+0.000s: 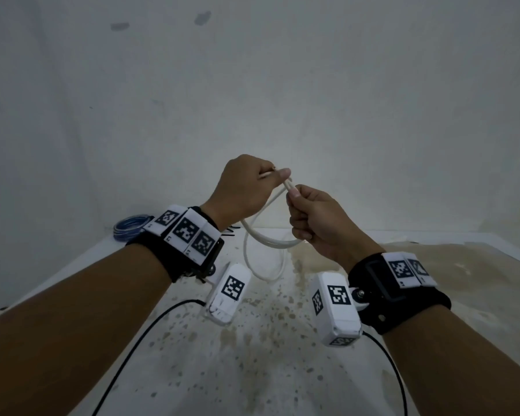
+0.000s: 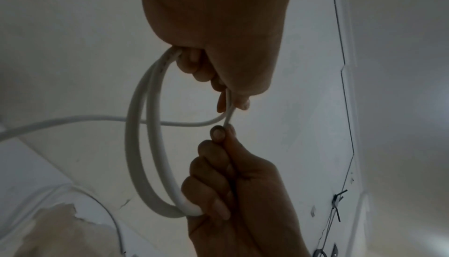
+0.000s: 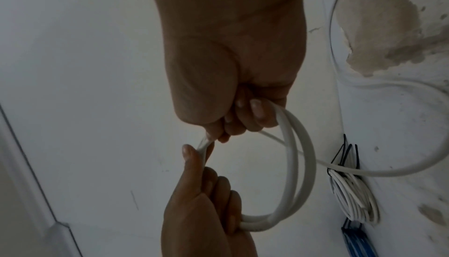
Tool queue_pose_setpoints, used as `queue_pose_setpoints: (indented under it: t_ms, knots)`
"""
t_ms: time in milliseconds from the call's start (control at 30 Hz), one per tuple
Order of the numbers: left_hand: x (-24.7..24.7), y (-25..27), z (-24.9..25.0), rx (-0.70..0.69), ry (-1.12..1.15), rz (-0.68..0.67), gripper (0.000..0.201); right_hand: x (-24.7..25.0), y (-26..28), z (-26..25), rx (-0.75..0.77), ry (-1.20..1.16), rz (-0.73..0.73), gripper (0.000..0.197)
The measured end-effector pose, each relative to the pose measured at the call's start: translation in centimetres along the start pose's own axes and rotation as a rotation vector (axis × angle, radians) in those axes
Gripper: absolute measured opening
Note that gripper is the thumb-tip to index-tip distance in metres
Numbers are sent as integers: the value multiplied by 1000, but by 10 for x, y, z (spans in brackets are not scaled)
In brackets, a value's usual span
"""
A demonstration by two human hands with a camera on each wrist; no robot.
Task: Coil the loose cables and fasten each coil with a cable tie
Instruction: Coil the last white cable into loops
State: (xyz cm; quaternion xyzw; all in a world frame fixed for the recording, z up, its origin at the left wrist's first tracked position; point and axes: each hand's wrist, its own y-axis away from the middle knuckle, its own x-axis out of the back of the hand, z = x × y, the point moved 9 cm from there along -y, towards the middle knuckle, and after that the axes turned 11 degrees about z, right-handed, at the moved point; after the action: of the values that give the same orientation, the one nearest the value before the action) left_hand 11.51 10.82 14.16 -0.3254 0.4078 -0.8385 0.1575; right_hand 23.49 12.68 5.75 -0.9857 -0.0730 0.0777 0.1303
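Note:
Above the table, both hands hold a white cable (image 1: 264,238) raised in two small loops. My left hand (image 1: 270,175) grips the top of the loops in a fist, thumb pressed on the strands. My right hand (image 1: 297,202) pinches the cable just below that thumb and curls its other fingers round the loops' far side. The left wrist view shows the coil (image 2: 136,145) spanning from the left hand (image 2: 218,49) to the right hand (image 2: 230,174). A loose tail (image 3: 388,172) of the cable trails away onto the table.
A tied white coil (image 3: 350,199) and a blue coil (image 1: 129,226) lie at the stained table's (image 1: 282,370) far left edge, with black cable ties (image 1: 230,232) beside them. Thin black camera leads (image 1: 150,328) run from both wrists. A wall stands close behind.

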Motion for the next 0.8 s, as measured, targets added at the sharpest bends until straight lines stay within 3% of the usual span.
queue_pose_setpoints:
  t_ms: [133, 200, 267, 300, 333, 400, 600, 800]
  knots:
    - [4, 1, -12, 75, 77, 49, 48, -1, 5, -10, 33, 119, 16, 32]
    - [7, 0, -14, 104, 136, 47, 47, 16, 0, -22, 115, 253, 211, 48]
    - [8, -1, -11, 123, 188, 17, 39, 35, -5, -46, 323, 422, 459, 43]
    - [8, -1, -9, 132, 207, 2, 35, 31, -7, -54, 393, 482, 450, 32]
    - [9, -2, -8, 139, 224, -2, 33, 19, -11, -58, 412, 512, 353, 26]
    - [15, -6, -9, 153, 249, 33, 34, 4, -17, -57, 371, 532, 184, 29]
    - [26, -10, -25, 218, 221, 152, 38, 7, -15, -75, 437, 697, 145, 32]
    - [25, -10, -20, 156, 117, 185, 40, 12, -12, -65, 338, 550, 112, 29]
